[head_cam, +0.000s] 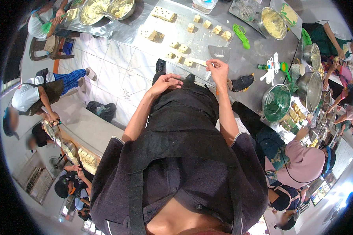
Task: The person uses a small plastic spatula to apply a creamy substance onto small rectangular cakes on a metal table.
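Note:
My right hand (218, 71) pinches the end of a pale, narrow spatula or knife (197, 61), its blade pointing left over the tray. Below the blade and around its tip sit several small frosted cake cubes (182, 48) near the front edge of the metal tray (191, 38). Holding nothing, my left hand (167, 83) hovers in front of my apron, fingers loosely bent and apart. A larger cake block (163, 13) with dark dots lies at the tray's far left, and another partly cut block (156, 35) is nearer. More cubes (206, 24) stand at the far right.
A flat scraper (219, 53) lies beside my right hand. Green measuring spoons (241, 36), white measuring spoons (271, 69) and a dark cloth (243, 83) are on the steel table. Mixing bowls (273, 23) hold cream. A co-worker (300, 164) stands close at right.

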Action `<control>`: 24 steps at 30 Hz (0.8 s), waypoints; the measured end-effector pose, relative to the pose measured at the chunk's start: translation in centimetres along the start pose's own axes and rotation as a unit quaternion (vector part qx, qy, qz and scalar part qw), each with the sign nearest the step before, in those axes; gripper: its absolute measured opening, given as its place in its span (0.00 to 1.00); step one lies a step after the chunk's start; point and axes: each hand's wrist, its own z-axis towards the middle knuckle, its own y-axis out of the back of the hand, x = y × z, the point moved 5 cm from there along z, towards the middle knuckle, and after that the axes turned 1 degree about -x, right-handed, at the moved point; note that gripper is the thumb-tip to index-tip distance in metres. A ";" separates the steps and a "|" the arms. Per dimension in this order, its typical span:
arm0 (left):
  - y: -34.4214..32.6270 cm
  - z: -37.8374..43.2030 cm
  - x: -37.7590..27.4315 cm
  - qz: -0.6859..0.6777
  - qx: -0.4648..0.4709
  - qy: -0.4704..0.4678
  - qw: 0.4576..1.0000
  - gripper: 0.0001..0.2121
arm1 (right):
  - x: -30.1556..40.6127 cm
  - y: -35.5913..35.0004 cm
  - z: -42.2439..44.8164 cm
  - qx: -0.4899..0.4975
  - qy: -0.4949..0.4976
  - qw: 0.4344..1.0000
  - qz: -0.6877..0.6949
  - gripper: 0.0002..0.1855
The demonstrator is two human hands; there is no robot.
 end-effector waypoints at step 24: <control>4.1 1.2 -2.9 0.067 0.046 0.134 0.988 0.13 | -0.2 -1.1 3.1 -0.010 -0.144 0.989 -0.027 0.04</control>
